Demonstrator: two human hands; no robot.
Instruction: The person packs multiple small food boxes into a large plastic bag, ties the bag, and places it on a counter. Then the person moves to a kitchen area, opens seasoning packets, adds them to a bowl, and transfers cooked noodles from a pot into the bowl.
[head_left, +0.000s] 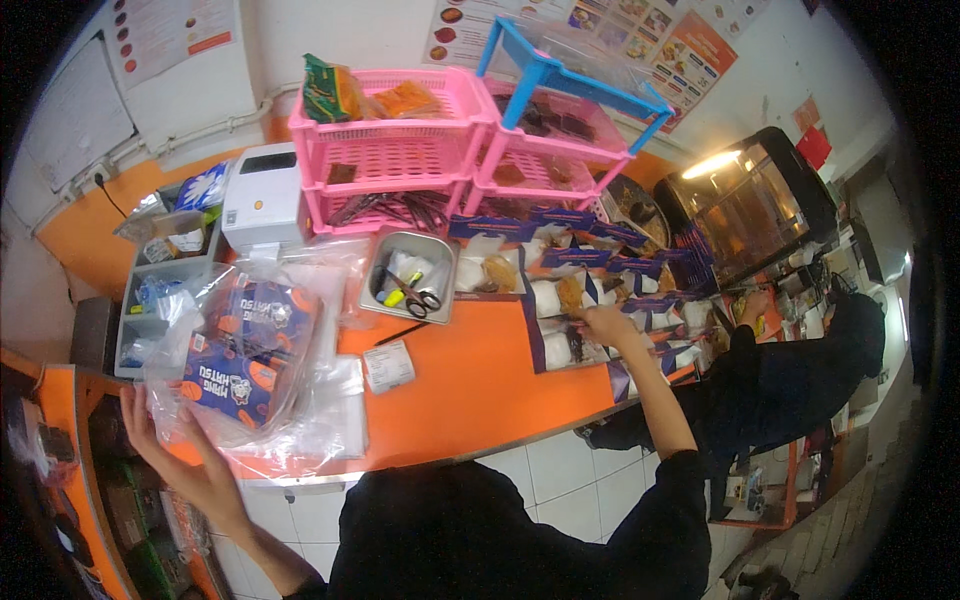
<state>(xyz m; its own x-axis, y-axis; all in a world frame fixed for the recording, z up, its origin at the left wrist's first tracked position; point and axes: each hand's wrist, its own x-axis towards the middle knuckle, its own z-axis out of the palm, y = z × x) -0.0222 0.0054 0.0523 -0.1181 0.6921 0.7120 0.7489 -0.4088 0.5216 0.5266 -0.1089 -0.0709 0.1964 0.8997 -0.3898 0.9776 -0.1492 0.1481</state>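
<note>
"See the bare left hand (pixel 192 475)? Its fingers (pixel 207 450) are spread, holding nothing."

"Yes, and behind them the bare left forearm (pixel 268 556) slants back toward a black cloth sleeve."

"And the bare right hand (pixel 610 325)?"

"Well to the right of those spread fingers, reaching forward, its own fingers bent. Their grip I can't make out. The bare right forearm (pixel 655 400) trails behind them."
</note>
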